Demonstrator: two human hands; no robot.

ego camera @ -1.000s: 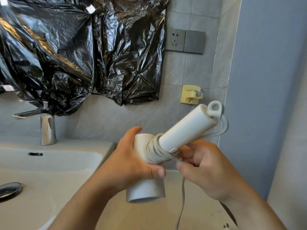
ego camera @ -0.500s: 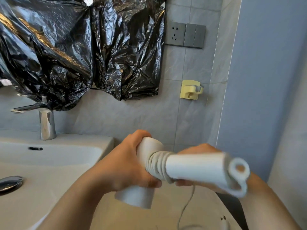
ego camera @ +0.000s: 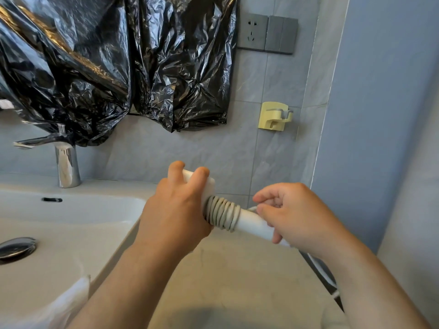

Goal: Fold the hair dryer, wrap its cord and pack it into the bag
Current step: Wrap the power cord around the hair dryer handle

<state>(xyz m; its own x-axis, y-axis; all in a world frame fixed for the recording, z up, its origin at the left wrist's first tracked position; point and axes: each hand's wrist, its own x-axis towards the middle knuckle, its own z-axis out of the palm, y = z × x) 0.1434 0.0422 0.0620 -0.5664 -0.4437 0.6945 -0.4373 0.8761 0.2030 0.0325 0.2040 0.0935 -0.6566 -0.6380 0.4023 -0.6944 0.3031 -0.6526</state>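
A white hair dryer (ego camera: 249, 223) is held over the counter, its handle pointing right. My left hand (ego camera: 177, 210) grips its barrel, which is mostly hidden behind the fingers. Several turns of grey cord (ego camera: 222, 214) are coiled round the handle near the barrel. My right hand (ego camera: 294, 217) curls over the handle and pinches the free cord just right of the coil. The handle's end and the plug are hidden. No bag for packing is identifiable in view.
A white basin (ego camera: 71, 224) with a chrome drain (ego camera: 16, 248) and tap (ego camera: 65, 162) lies at left. Black plastic sheeting (ego camera: 107, 62) hangs on the tiled wall. A socket panel (ego camera: 267, 33) and a yellow wall hook (ego camera: 274, 116) sit above. The beige counter (ego camera: 225, 281) lies below my hands.
The dryer has swung from handle pointing up-right to nearly level. My right hand came round from under the handle to its top with the cord, and more turns lie on the handle.
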